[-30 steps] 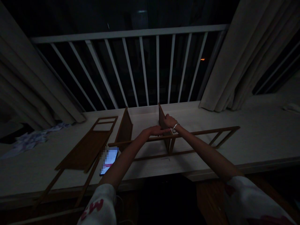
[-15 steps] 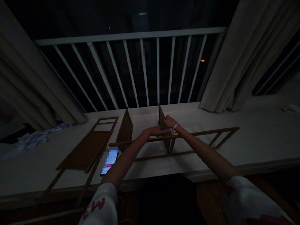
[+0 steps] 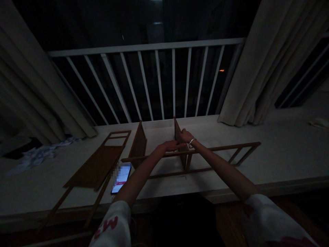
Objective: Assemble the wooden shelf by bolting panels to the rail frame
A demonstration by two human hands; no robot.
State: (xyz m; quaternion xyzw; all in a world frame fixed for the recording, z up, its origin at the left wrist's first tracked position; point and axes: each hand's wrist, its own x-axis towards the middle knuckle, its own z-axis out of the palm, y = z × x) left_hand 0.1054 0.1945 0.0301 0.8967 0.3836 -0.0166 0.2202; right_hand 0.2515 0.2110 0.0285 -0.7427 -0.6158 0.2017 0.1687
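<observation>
A brown wooden frame (image 3: pixel 227 148) lies on its side on the white window sill, with two boards standing up from it. My right hand (image 3: pixel 186 136), a silver bangle at its wrist, is closed on the upper part of the middle board (image 3: pixel 177 128). My left hand (image 3: pixel 172 145) reaches in from the left, fingers stretched toward the same board just below my right hand. Its fingertips are dim, and I cannot tell whether they touch the wood. The other upright board (image 3: pixel 138 141) stands at the frame's left end.
Left of the frame lies a second wooden piece with a panel (image 3: pixel 96 166), its legs past the sill edge. A lit phone (image 3: pixel 122 178) rests between them. A small bent metal key (image 3: pixel 184 177) lies in front. Behind are white railings (image 3: pixel 174 82) and curtains (image 3: pixel 244 75).
The view has tilted slightly, so the railing sits lower. My left fingers look flatter against the board area; my right hand keeps its place on the board.
</observation>
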